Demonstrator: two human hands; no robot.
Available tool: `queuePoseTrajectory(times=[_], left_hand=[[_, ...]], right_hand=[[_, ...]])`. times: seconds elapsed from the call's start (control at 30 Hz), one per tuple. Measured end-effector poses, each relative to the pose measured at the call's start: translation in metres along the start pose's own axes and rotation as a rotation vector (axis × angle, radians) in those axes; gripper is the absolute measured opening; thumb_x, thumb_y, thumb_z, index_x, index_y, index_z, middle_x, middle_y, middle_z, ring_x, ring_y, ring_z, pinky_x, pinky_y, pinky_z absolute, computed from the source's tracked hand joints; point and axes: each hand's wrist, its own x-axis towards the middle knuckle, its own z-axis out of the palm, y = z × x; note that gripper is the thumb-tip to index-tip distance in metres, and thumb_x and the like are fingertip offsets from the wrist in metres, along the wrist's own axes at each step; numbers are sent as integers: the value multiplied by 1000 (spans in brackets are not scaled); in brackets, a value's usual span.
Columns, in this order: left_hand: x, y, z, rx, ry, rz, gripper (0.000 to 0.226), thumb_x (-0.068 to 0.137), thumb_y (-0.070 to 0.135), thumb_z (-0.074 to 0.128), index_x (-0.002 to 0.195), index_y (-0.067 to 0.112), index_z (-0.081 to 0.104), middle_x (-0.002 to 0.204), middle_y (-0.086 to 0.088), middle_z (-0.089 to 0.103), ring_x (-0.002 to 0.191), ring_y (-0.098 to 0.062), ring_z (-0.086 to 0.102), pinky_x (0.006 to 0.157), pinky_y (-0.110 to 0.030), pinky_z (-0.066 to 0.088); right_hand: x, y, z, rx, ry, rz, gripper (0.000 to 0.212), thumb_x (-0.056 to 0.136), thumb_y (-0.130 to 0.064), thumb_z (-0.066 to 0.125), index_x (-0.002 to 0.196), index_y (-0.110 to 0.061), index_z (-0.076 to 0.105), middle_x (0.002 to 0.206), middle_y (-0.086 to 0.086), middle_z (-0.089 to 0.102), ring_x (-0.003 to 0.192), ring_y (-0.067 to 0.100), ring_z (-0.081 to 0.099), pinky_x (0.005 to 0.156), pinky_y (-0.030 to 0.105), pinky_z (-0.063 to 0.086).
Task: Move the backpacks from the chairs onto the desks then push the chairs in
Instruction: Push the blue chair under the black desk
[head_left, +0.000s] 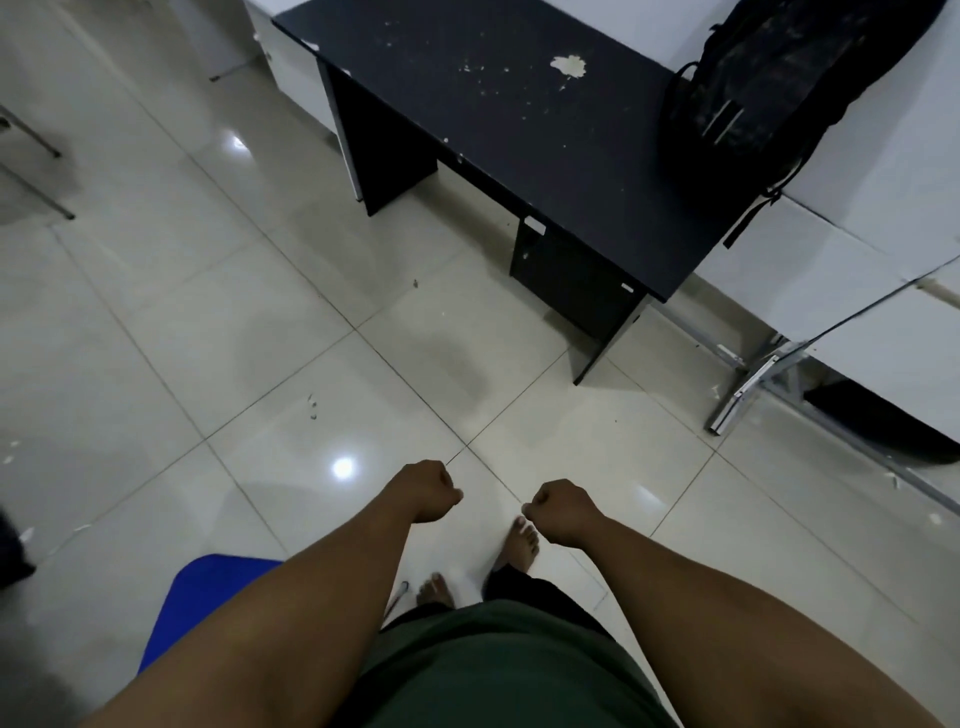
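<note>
One backpack is in view, dark, lying on a white surface far ahead and to the right of the hands, its long axis slanting away up-right, a strap dangling over the edge. The right hand is the nearer one to it; the left hand sits just beside it, both clenched into fists and holding nothing. One black surface stands ahead, between the hands and the backpack's side. One blue chair seat, bare, lies behind and left of the left hand; I judge it the next to push in.
</note>
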Motion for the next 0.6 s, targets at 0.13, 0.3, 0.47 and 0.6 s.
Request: queuePoseTrajectory(times=[0.13, 0.3, 0.47, 0.6], left_hand=[[-22, -32, 17, -44, 1, -6, 35, 94, 37, 58, 118, 13, 61, 128, -6, 58, 119, -23, 54, 97, -32, 46], [-51, -71, 45, -16, -59, -40, 21, 95, 33, 56, 100, 13, 60, 107, -8, 58, 109, -23, 58, 87, -28, 44], [-80, -93, 77, -30, -61, -78, 27, 97, 32, 54, 106, 8, 63, 112, -8, 62, 100, -19, 55, 86, -27, 43], [-101, -95, 100, -49, -37, -96, 37, 96, 34, 55, 124, 9, 58, 130, -7, 58, 120, -22, 54, 96, -29, 44]], right_hand=[[-19, -7, 34, 17, -11, -14, 34, 91, -32, 58, 101, -1, 69, 105, 12, 72, 102, 31, 67, 88, 37, 55], [-43, -6, 65, 27, 28, -9, 20, 89, -32, 60, 91, -12, 67, 105, 8, 72, 104, 27, 65, 87, 32, 53], [-71, 10, 93, -1, 11, -13, 29, 89, -31, 59, 96, -5, 70, 99, 12, 73, 97, 31, 68, 86, 36, 55], [-90, 26, 105, -50, -2, -52, 28, 91, -29, 57, 87, -3, 66, 85, 12, 69, 94, 33, 68, 81, 36, 54]])
